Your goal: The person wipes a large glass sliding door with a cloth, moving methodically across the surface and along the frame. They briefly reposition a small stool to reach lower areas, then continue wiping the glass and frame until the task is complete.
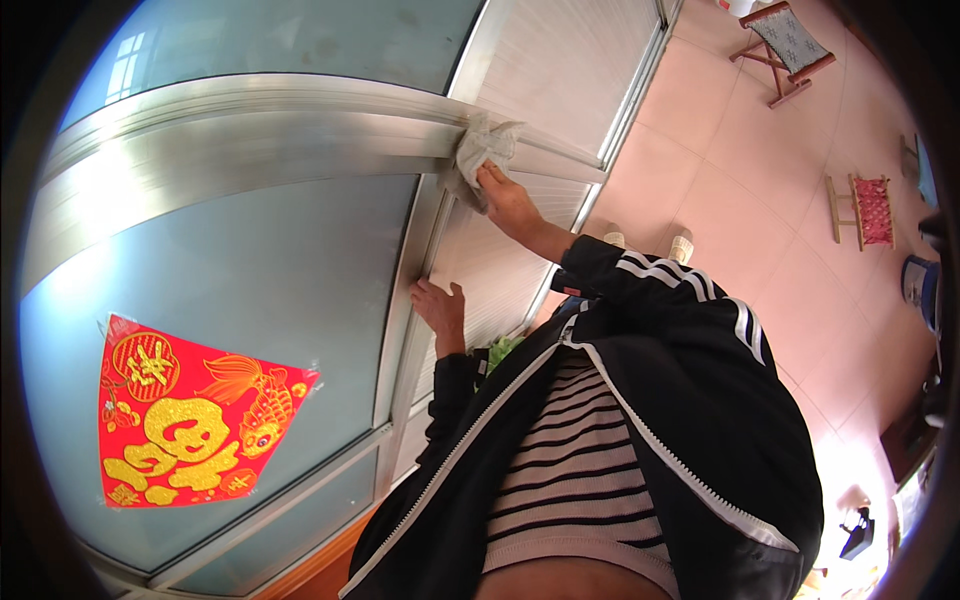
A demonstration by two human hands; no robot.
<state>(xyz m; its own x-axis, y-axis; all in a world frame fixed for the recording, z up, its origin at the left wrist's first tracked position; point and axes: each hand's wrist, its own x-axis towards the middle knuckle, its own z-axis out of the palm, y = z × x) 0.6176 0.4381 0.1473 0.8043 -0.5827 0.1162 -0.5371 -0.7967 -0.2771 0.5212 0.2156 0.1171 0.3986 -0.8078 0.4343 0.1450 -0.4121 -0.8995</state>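
Observation:
My right hand [511, 201] pinches a pale grey cloth [487, 146] against the silver metal frame rail [360, 139], where it meets an upright bar. Part of the cloth hangs below my fingers. Lower down, my left hand [441, 309] rests its fingertips on the edge of the upright metal bar [405, 300], thumb apart, with nothing seen in it. Bluish frosted glass panels [300, 262] fill the frame on the left. Taped to the lower one is a red paper decoration [180, 435] with gold characters and a goldfish. Ribbed panels [487, 247] lie right of the bar.
Pinkish floor tiles [712, 172] spread to the right. A folding stool [787, 49] with a patterned fabric seat stands at the upper right, and a small red-seated stool [870, 210] is below it. Green leaves [504, 351] show beside my left sleeve. A bucket [919, 289] stands at the right rim.

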